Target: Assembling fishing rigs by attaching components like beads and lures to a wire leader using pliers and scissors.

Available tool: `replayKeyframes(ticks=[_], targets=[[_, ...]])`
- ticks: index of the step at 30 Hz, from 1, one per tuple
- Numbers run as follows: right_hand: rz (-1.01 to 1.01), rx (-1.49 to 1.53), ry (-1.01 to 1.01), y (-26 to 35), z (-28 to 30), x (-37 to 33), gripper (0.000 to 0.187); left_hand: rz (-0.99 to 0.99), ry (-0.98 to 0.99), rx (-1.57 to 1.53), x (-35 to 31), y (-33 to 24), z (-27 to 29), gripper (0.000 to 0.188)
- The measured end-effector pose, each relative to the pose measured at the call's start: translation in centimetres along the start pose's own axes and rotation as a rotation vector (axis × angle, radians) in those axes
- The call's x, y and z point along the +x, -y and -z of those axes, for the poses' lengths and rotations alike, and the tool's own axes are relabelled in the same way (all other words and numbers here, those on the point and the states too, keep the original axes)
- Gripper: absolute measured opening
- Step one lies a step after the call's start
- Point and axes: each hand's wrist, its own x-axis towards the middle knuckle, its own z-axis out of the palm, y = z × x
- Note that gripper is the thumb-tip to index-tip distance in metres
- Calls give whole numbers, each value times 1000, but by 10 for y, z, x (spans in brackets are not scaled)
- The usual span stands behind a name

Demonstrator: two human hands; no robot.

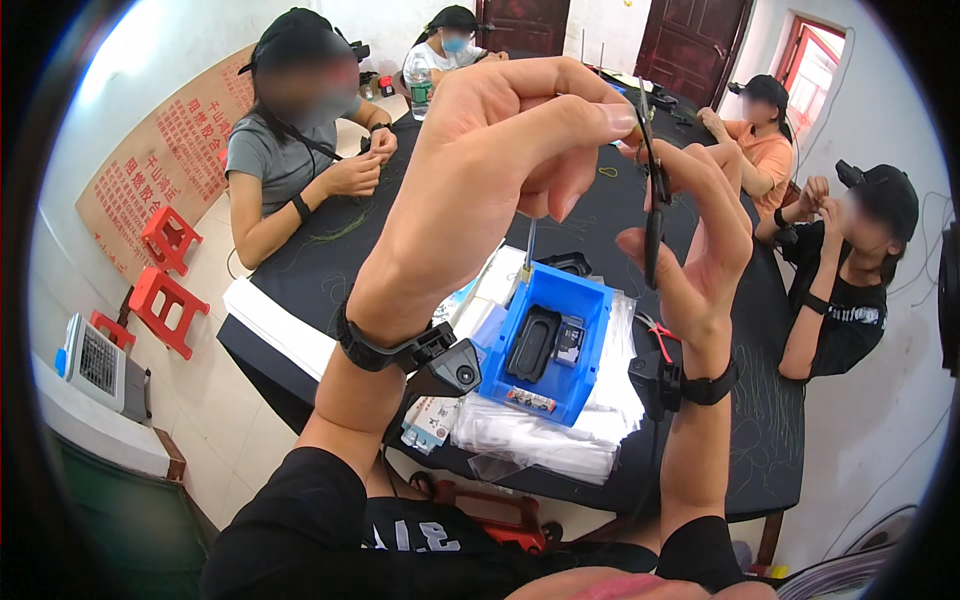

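Observation:
My left hand (500, 140) is raised high in front of me, thumb and forefinger pinched together. What lies in that pinch is too small to make out. Close to its fingertips, my right hand (705, 220) holds a pair of dark, slim thread snips (655, 190) between thumb and fingers. The snips stand nearly upright, their upper end beside the left fingertips. Each wrist wears a black strap with a small camera. Below the hands, a blue plastic bin (590, 340) on the table holds a black tray (535, 340) and small packages.
Clear plastic bags (540, 440) and white paper (280, 320) lie around the bin on the black-covered table (420, 455). Red-handled pliers (660, 335) lie right of it. Thin green strands (345, 225) are scattered about. Several people sit around the table; red stools (165, 305) stand at left.

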Motion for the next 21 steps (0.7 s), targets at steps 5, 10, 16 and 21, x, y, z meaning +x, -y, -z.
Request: replayKeyframes(ticks=[5, 10, 16, 21], targets=[[19, -44, -15, -1, 1, 0, 57, 12, -19, 20, -2, -1, 0, 22], [9, 70, -78, -5, 1, 0, 56, -99, -53, 63, 1, 6, -4, 24], [-241, 201, -281, 5, -10, 0, 47, -188, -72, 88, 4, 10, -3, 26], [-260, 340, -350, 22, -14, -1, 43, -170, -43, 55, 3, 14, -7, 27]])
